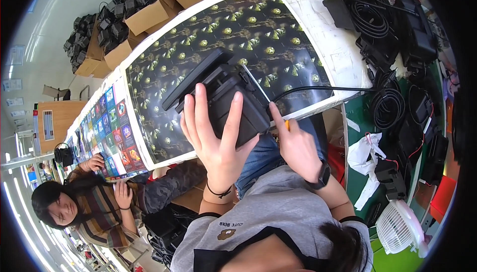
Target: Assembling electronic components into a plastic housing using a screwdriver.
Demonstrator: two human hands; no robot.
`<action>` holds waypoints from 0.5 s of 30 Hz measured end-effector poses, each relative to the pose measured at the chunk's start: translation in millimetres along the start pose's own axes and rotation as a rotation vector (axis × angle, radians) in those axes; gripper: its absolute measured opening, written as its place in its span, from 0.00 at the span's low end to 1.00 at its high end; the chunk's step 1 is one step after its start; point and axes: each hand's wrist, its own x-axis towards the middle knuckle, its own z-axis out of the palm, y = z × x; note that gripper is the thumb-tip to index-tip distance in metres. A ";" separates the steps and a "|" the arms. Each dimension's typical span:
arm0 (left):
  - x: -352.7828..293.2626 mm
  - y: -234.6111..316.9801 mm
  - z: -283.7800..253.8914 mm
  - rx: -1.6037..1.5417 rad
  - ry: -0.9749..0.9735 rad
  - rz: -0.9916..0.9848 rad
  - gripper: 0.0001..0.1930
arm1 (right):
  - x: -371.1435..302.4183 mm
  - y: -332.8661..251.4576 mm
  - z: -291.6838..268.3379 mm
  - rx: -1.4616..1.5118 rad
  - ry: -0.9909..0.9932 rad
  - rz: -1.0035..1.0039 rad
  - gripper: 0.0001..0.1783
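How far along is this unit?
Apparently done: the black unit looks largely assembled, with a cable leading toward its side. In hand: left hand spread against it, right hand holding a thin tool alongside. Remaining: probably that tool work; coiled cables nearby show no status.

a black boxy device [251, 115] is held tilted at the centre of the frame, its flat slab-like panel [201, 75] turned toward the upper left and its deeper housing partly covered. a black cable [318, 88] is stretched from beside its right edge toward the right of the frame. along that edge a screwdriver [256, 82] is held slantwise, its thin metal shaft exposed, its yellow-orange handle mostly hidden.
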 end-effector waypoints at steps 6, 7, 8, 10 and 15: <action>-4.2 -4.0 -1.2 -0.007 -0.007 0.020 0.48 | 0.7 -2.1 -13.8 -0.034 -0.099 0.077 0.44; -5.6 -3.2 -1.9 -0.015 -0.006 -0.015 0.48 | -0.5 -2.0 -12.6 -0.018 -0.007 0.049 0.44; -2.9 -4.9 -1.1 -0.008 0.007 -0.015 0.48 | 0.8 -1.3 -9.0 -0.019 -0.004 0.049 0.44; -4.2 -6.9 -2.1 -0.040 0.034 -0.016 0.48 | -2.2 -0.3 3.2 -0.154 -0.233 0.036 0.43; -4.8 -10.7 -4.7 -0.021 -0.001 -0.006 0.49 | -0.4 4.1 -6.8 -0.126 -0.262 0.067 0.42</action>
